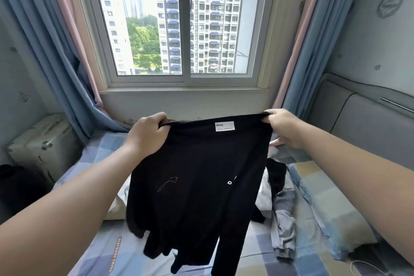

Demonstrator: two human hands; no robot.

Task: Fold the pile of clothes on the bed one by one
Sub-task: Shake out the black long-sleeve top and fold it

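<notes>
A person's left hand (pixel 146 133) grips one top corner of a black garment (pixel 197 186), fingers curled over the edge, holding it up above a checked bed (pixel 107 148). The right hand (pixel 283 126) pinches the opposite corner, a white label (pixel 224 126) between them. Rumpled clothes (pixel 282 208) lie on the bed at right, below the window (pixel 179 20).

The left hand (pixel 145 134) and right hand (pixel 284 127) are bare, as are both forearms.

Both hands, left hand (pixel 146 134) and right hand (pixel 285 126), hold black garment (pixel 197 186) above bed (pixel 107 154).
</notes>
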